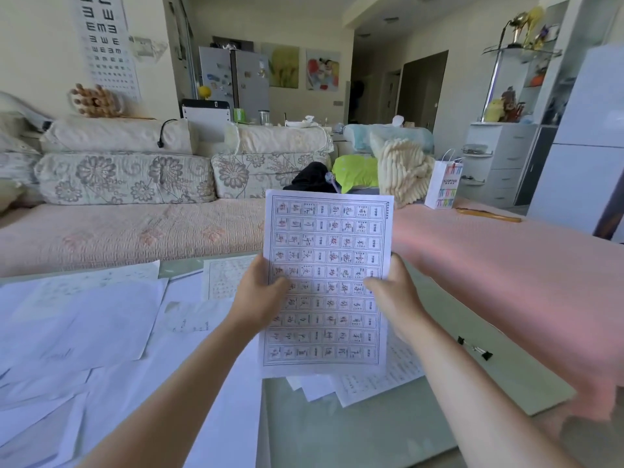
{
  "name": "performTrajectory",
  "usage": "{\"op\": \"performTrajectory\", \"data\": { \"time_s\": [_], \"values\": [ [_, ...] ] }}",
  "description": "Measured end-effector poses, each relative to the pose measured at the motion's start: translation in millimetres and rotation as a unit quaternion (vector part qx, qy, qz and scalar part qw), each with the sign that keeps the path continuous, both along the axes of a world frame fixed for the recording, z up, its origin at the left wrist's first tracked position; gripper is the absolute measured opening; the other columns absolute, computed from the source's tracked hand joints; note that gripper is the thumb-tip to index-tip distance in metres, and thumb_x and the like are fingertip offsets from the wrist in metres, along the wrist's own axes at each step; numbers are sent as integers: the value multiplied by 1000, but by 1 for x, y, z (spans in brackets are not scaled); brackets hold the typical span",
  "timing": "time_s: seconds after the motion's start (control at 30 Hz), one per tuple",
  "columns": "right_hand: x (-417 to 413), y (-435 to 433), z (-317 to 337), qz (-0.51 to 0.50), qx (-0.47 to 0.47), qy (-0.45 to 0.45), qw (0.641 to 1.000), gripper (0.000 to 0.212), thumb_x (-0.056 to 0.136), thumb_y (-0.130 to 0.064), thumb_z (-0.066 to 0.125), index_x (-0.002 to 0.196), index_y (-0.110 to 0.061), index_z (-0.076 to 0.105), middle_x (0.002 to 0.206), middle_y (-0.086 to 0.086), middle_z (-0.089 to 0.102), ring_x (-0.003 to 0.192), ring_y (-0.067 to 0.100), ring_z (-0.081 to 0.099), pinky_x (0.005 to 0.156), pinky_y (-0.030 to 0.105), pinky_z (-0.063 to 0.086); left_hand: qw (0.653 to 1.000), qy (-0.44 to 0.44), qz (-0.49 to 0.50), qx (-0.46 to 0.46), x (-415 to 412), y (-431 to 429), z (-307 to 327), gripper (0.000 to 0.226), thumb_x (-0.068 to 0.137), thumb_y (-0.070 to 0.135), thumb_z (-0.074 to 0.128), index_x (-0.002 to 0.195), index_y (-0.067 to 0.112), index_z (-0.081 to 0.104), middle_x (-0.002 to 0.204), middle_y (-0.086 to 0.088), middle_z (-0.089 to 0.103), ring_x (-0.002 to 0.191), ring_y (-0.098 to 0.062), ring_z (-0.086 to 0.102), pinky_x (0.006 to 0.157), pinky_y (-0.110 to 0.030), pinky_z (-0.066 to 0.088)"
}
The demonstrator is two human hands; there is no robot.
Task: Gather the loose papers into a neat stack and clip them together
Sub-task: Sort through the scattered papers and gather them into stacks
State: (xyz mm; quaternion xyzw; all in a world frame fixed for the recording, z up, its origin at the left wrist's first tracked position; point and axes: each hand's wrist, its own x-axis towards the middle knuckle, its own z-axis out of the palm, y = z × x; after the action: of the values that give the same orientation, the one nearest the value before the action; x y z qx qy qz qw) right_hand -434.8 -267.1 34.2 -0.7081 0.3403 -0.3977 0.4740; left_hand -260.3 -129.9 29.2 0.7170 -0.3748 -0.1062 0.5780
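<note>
I hold a printed sheet with a grid of characters (326,251) upright above the table. My left hand (261,292) grips its left edge, thumb across the front. Gripping the right edge is my right hand (393,292), thumb likewise on the print. Whether more sheets lie behind the front one I cannot tell. Loose white papers (101,319) lie scattered over the left half of the glass table (354,427). A few more sheets (378,383) fan out on the table beneath the held sheet. Two black binder clips (474,348) lie on the table to the right of my right forearm.
A sofa with floral cushions (125,179) and a pink cover (506,265) runs behind and to the right of the table. A white paper bag (444,182), a wooden stick (486,215) and bundled clothes (358,172) sit on it.
</note>
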Motion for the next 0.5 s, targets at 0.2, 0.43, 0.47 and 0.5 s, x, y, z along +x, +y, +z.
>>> {"op": "performTrajectory", "data": {
  "time_s": [0.2, 0.43, 0.47, 0.5],
  "values": [
    [37, 32, -8, 69, 63, 70, 993, 35, 84, -6, 67, 110, -24, 52, 103, -7, 65, 90, 9, 60, 78, 31, 49, 998, 38, 8, 56, 31, 51, 7, 20, 88, 14, 56, 107, 16, 50, 93, -4, 63, 76, -18, 61, 63, -31, 50],
    [110, 91, -60, 132, 151, 209, 957, 51, 74, -17, 77, 121, -11, 59, 114, 6, 69, 102, 23, 65, 95, 41, 52, 973, 67, 83, 203, 82, 133, -35, 33, 88, 36, 66, 109, 16, 51, 97, -5, 65, 81, -21, 65, 57, -28, 50],
    [118, 99, -68, 128, 154, 229, 953, 58, 71, -18, 77, 124, -9, 56, 116, 8, 67, 104, 24, 64, 95, 41, 52, 969, 67, 90, 218, 85, 144, -42, 30, 89, 34, 65, 108, 15, 51, 95, -4, 65, 79, -20, 65, 56, -28, 50],
    [122, 109, -71, 127, 157, 246, 948, 64, 69, -19, 77, 127, -6, 51, 120, 9, 64, 106, 25, 62, 94, 39, 51, 965, 64, 94, 236, 88, 152, -50, 27, 89, 32, 65, 107, 15, 52, 93, -3, 65, 77, -19, 65, 56, -29, 52]
  ]
}}
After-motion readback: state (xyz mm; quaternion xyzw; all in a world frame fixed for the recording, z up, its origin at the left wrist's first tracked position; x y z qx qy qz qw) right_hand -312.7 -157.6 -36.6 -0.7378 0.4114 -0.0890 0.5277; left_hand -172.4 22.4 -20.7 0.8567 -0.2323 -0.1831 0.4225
